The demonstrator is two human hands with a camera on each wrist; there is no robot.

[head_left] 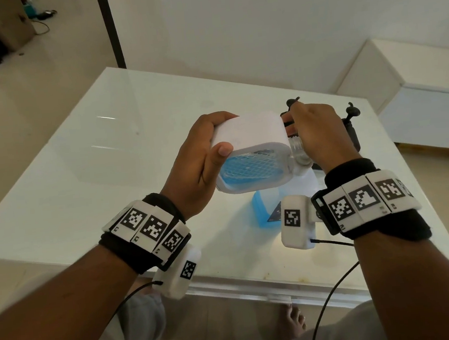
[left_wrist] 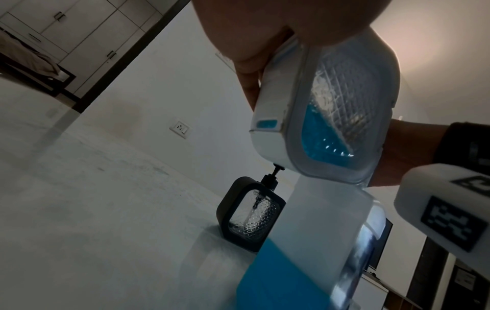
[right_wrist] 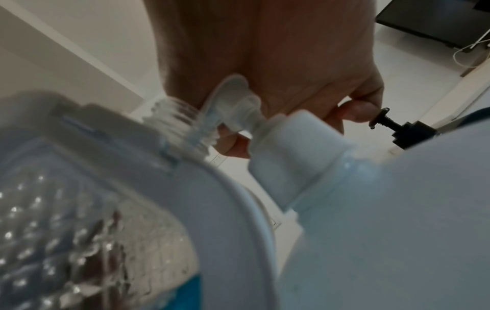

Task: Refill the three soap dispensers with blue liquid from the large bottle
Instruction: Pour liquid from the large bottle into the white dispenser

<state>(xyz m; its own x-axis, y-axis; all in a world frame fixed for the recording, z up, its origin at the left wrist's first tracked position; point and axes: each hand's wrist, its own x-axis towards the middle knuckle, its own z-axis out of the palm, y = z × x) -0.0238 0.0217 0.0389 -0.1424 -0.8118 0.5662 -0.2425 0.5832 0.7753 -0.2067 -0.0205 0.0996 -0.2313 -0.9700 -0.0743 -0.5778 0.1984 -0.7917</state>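
Dispensers (head_left: pixel 251 150): one white, two black (head_left: pixel 351 127).

- The left hand (left_wrist: pixel 265 37) grips a tilted white-framed clear dispenser (left_wrist: pixel 336 117), part-filled with blue liquid.
- A black-framed textured-glass dispenser (left_wrist: pixel 250 214) stands beyond the large translucent bottle (left_wrist: pixel 313 241).

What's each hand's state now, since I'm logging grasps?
Left hand: holding the white soap dispenser.
Right hand: fingers curled at its neck; grip cannot be told.
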